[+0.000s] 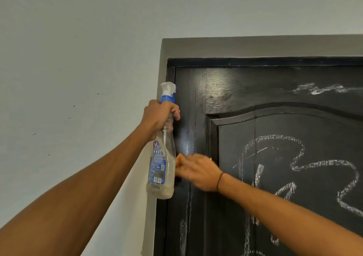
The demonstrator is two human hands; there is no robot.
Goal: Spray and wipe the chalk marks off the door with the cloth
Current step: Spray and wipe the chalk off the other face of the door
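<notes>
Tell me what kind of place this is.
Likely a room inside a home: a black panelled wooden door with chalk scribbles, a grey door frame, and a plain painted wall.

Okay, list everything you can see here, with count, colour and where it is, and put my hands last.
door: one, black, right half of view
chalk marks: several, white, on the door's panel and top rail
door frame: one, grey, around the door
wall: one, pale grey, left and above
spray bottle: one, clear with blue-white trigger head, at the door's left edge
cloth: one, orange, mostly hidden under the right hand
wristband: one, black, right wrist
left hand: holds the bottle's neck
right hand: presses the cloth on the door
</notes>
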